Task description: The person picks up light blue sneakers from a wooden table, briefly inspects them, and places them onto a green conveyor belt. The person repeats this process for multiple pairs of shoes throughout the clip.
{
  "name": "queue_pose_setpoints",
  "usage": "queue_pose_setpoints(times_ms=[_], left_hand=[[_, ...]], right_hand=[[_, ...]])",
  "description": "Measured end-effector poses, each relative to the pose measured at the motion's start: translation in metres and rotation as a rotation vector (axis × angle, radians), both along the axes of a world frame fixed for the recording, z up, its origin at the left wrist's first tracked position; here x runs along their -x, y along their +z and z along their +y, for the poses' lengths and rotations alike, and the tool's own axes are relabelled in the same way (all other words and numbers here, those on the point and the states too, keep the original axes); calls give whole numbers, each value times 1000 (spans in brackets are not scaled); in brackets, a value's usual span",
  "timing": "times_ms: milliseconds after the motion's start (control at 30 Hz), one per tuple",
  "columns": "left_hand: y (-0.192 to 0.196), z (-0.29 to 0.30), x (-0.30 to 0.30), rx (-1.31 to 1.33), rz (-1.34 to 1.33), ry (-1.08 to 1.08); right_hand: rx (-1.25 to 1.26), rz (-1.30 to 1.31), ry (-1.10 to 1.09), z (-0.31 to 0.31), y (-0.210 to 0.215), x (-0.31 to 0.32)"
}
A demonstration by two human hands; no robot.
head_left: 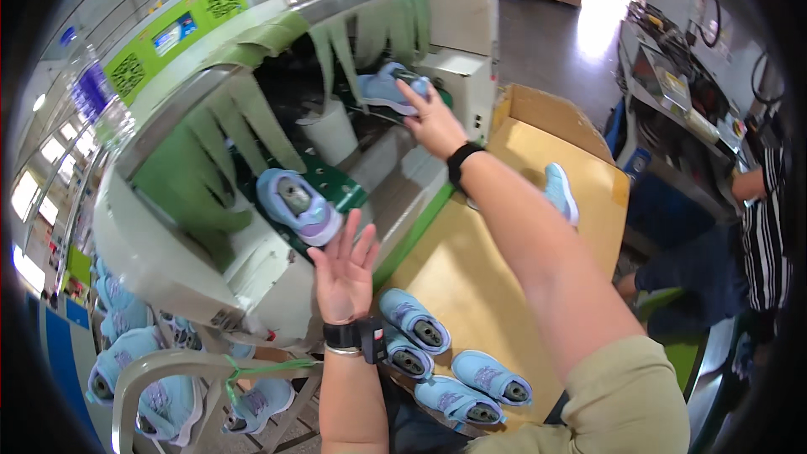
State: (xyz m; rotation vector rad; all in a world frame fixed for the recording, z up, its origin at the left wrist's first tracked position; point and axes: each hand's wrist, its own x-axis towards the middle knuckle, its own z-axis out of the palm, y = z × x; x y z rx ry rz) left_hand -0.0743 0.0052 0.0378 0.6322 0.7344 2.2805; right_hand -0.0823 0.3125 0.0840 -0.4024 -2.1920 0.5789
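Shoe (382, 88), pale blue, lies at the far mouth of the green-curtained conveyor tunnel (252, 50), long axis across the belt, toe toward the left. Right hand (433, 122) reaches far out, arm straight, grip closed on the shoe's heel end. Left hand (345, 269) is raised, palm open, fingers spread, holding nothing, just beside a lilac shoe (298, 206) on the belt. More blue shoes (412, 319) rest on the yellow surface (471, 277).
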Motion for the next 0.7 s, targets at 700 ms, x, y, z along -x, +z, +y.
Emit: queue_pose_setpoints(times_ms=[700], left_hand=[[-23, -5, -17, 40, -98, -252]], right_hand=[[648, -490, 93, -95, -131, -285]])
